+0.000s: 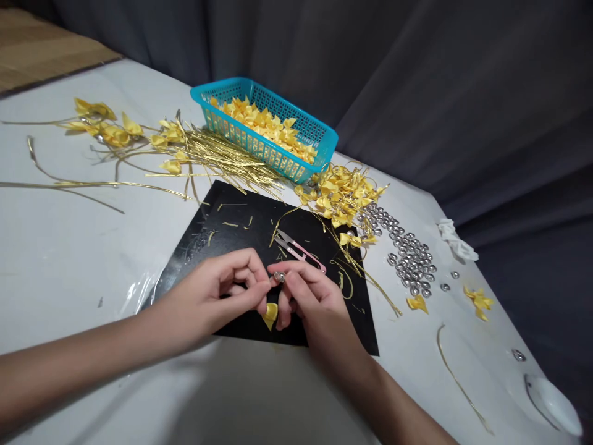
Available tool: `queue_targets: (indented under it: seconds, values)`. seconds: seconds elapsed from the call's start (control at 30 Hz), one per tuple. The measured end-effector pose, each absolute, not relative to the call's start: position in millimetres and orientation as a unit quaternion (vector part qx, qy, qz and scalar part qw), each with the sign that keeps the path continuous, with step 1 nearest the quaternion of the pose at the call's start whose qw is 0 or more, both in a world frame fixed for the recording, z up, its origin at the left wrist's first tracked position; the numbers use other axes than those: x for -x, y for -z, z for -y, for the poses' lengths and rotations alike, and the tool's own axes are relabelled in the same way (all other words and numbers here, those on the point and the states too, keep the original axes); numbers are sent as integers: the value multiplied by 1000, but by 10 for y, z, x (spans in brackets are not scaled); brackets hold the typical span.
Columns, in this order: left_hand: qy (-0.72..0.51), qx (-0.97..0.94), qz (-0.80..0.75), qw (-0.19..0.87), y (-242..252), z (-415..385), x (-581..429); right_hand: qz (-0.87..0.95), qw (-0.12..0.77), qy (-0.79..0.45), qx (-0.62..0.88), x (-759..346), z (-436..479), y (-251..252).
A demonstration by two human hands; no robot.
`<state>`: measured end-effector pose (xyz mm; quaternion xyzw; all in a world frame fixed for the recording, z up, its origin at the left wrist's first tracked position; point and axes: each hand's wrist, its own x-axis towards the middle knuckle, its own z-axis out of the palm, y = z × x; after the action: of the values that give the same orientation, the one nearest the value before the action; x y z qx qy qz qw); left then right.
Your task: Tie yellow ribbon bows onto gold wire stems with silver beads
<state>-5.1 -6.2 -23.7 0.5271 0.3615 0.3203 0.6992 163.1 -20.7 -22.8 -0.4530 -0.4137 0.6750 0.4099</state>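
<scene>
Over the black mat (185,272), my left hand (231,287) and my right hand (308,293) meet at the fingertips. Between them is a small silver bead (279,277), pinched by my right thumb and index finger. My left thumb and index finger are pressed together at the bead's left side; what they grip is too small to tell. A yellow ribbon bow (270,315) hangs just below the fingers, partly hidden by them. Pink-handled snips (301,252) lie on the mat just beyond my hands, among bits of gold cord.
A turquoise basket (264,139) of yellow bows stands at the back. Gold cords (231,157) lie in front of it. Finished-looking bows (345,194) and silver beads (412,262) are heaped to the right. A white round object (553,405) sits at the lower right edge.
</scene>
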Motion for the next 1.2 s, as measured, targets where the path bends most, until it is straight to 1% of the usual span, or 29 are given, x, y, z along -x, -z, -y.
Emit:
queue_targets:
  seconds: [0.23,0.4,0.5,0.7,0.8,1.03,1.1,1.2]
  values:
    - [-308,-533,-356,703,205,77,62,426,395,-675,454,-1626,219,170]
    - [-300,-591,-391,639,213,83,54,427,422,-658,455,-1677,200,157]
    - [-299,-614,-400,611,207,88,45,450,414,-657,442,-1709,189,138]
    - [-302,-636,-405,583,195,103,62,518,422,-586,458,-1729,171,93]
    - [-297,-644,-411,573,189,97,69,513,417,-593,460,-1732,169,79]
    - [-298,-658,-409,557,167,85,62,482,375,-623,489,-1755,187,84]
    - [-301,-664,-412,546,167,86,60,484,373,-629,480,-1757,182,98]
    - [-305,-673,-416,530,170,85,55,506,398,-605,469,-1747,171,107]
